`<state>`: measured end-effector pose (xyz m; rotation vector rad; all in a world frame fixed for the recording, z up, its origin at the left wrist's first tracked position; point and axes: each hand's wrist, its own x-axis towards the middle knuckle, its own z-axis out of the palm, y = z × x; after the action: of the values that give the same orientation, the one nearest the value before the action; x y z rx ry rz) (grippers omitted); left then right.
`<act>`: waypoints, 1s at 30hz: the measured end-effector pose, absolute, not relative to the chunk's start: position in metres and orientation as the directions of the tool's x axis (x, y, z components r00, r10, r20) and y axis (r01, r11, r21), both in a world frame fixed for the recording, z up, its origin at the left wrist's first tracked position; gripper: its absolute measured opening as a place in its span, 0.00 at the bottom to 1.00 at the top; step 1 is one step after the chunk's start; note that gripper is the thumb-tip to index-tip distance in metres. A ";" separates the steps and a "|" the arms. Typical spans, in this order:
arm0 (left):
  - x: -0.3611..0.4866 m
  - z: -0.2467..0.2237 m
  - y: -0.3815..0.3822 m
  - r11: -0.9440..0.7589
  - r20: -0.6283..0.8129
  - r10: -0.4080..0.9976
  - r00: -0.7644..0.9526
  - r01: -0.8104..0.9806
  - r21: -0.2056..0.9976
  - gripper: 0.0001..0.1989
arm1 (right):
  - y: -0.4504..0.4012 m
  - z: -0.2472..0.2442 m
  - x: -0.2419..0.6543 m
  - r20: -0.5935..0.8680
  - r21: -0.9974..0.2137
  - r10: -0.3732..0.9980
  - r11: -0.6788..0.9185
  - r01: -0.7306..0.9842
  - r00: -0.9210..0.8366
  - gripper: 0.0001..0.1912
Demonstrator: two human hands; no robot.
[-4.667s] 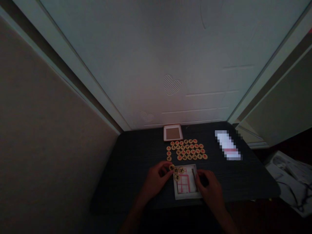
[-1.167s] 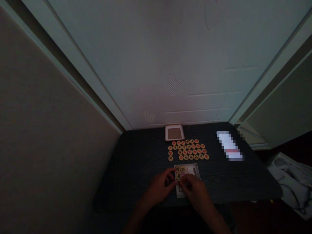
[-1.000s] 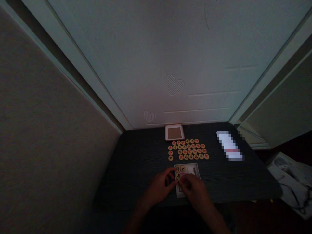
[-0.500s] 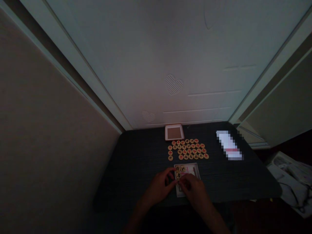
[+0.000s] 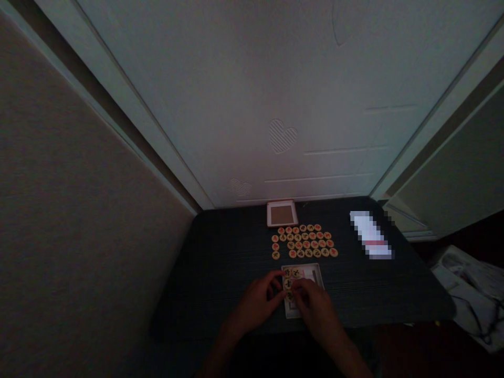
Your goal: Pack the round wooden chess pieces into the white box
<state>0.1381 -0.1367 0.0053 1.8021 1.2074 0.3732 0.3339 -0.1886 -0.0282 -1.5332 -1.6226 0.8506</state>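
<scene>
A white open box [image 5: 318,273] lies near the table's front edge with several round pieces in its left part. My left hand [image 5: 262,299] rests at the box's left side, thumb and fingers apart, fingertips by the pieces. Over the box, my right hand [image 5: 315,302] has its fingertips pressed together beside the left column of pieces; anything between them is too small to make out. Beyond the box, several round pieces [image 5: 306,244] with red or black characters lie in rows on the dark table [image 5: 220,262].
A shallow box lid [image 5: 282,214] with a brown inside lies at the back against the white wall panel [image 5: 236,105]. A blurred-out bright object [image 5: 370,234] is on the table's right part. White items with a dark cable [image 5: 474,315] sit beyond the right edge.
My right hand has moved slightly right and up from the lower left piece in the box, which now shows more. My left hand has barely moved.
</scene>
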 end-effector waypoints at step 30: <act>0.137 0.006 -0.138 -0.122 -0.205 0.849 0.486 0.559 0.820 0.21 | -0.190 -0.020 0.333 0.065 -0.889 0.998 0.058 0.454 0.000 0.09</act>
<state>0.1375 -0.1379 0.0061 1.8051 1.1865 0.3931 0.3334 -0.1895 -0.0203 -1.5013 -1.5634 0.8890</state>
